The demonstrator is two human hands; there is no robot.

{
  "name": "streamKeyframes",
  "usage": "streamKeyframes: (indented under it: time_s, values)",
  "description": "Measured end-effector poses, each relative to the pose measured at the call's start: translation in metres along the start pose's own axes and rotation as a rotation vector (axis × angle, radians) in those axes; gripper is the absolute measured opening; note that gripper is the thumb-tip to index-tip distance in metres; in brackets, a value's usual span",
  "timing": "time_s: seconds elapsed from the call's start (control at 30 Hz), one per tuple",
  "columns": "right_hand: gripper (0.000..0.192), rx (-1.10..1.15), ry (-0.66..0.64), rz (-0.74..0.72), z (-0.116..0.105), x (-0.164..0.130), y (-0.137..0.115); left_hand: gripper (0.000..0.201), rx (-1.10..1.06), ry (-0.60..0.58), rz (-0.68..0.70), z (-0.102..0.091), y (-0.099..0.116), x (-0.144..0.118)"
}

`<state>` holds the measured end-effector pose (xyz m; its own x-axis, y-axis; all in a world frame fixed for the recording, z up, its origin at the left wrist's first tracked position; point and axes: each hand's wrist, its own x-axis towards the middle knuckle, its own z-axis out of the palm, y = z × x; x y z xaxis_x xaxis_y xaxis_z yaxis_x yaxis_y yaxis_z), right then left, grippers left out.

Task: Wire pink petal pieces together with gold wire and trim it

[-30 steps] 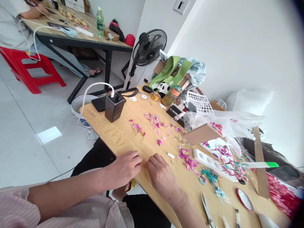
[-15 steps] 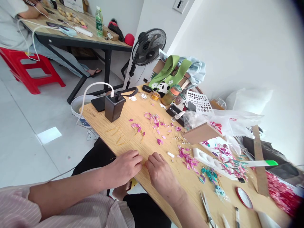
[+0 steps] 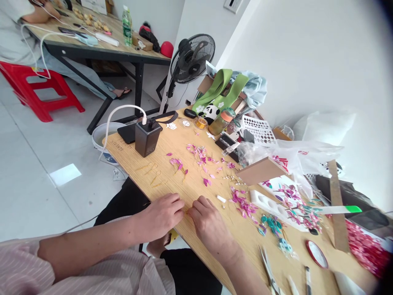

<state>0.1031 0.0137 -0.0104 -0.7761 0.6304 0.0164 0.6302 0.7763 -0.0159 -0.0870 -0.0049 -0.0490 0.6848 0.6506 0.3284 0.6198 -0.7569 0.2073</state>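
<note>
Head view: at the near edge of the wooden table (image 3: 172, 172), the left hand (image 3: 161, 215) and right hand (image 3: 210, 225) meet fingertip to fingertip, pinching something too small to identify. Just beyond lie gold wire loops (image 3: 153, 174) and pink petals (image 3: 201, 157); a dark charger block (image 3: 147, 137) stands farther left.

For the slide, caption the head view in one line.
Both hands, left hand and right hand, meet fingertip to fingertip on a wooden table strewn with pink petals.
</note>
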Motion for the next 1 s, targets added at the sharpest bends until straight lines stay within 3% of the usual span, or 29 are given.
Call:
streamKeyframes:
  time_s: [1.0]
  values:
    - [0.021, 0.007, -0.012, 0.08, 0.0012, 0.0032, -0.0021, 0.012, -0.008, 0.036, 0.002, 0.0005, 0.0005, -0.0003]
